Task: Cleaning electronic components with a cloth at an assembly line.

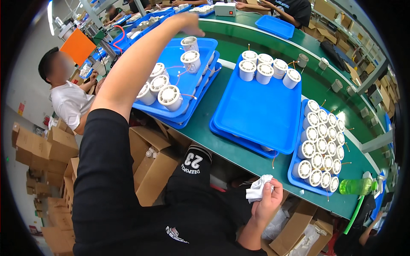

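The left hand (193,25) (grip unclear) apparently reaches past vented white cylinders (191,61), next likely needing clearance; the right hand (267,201) pinches white cloth (258,189).

- One wide fisheye view looks down from head height, close above the black shirt (205,232).
- It faces across the green bench (198,131), taking in the near right hand (267,200) and the far left hand (192,25).
- Straight edges bend toward its rim.

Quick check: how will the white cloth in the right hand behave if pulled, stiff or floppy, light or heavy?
Probably floppy: the cloth bunches in soft folds in the right hand. Likely light too, as it looks thin and small.
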`<state>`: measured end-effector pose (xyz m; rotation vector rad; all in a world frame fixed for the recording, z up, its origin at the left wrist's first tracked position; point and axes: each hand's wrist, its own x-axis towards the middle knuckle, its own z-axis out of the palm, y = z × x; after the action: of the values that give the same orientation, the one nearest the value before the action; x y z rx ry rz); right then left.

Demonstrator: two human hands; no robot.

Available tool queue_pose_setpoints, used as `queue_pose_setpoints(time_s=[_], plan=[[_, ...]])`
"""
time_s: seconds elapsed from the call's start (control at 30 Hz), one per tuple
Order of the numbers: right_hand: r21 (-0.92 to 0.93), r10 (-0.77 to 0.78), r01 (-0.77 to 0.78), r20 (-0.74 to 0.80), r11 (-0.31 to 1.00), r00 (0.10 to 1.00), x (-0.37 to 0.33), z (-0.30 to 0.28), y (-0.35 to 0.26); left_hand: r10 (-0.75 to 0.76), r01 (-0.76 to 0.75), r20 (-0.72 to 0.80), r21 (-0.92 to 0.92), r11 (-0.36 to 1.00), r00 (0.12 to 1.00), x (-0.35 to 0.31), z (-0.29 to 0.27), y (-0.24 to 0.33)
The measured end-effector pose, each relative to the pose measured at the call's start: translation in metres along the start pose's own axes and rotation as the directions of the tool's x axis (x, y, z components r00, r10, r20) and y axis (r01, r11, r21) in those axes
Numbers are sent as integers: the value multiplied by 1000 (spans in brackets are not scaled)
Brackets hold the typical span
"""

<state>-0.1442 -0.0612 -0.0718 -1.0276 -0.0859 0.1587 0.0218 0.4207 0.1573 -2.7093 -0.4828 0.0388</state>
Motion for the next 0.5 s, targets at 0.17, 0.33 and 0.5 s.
queue_pose_setpoints(time_s=[0.17,0.33,0.5], plan=[[-94,-43,46,30,995,999,-6,15,10,-157,230,266,-269,935,951,-4,21,-10],[-116,-23,23,7,993,1000,-11,31,18,-55,166,260,-424,890,964,0,31,-20],[-159,-75,78,21,984,997,-11,43,9,-123,131,44,-420,898,991,-15,8,-50]])
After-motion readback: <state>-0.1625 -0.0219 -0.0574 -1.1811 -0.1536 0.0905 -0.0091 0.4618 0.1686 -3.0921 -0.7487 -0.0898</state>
